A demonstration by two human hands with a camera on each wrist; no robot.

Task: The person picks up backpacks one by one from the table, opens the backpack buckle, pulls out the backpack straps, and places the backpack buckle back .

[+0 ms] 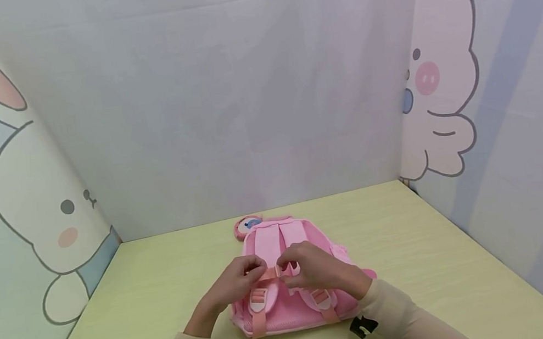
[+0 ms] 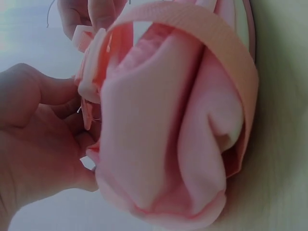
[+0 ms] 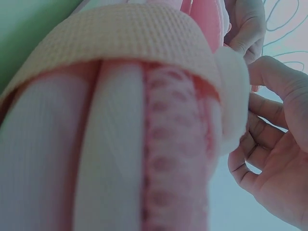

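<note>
A pink backpack lies on the table with its shoulder straps facing up. Between them runs a coral chest strap with a small buckle. My left hand pinches the chest strap on the left of the buckle. From the other side, my right hand holds the buckle end between thumb and fingers. In the left wrist view, a strap adjuster and orange webbing stand close to the camera. In the right wrist view, backpack padding hides part of the grip.
A round pink charm with a blue centre lies at the backpack's top left. The pale yellow table meets a plain back curtain. Side panels show a cartoon rabbit and another white animal.
</note>
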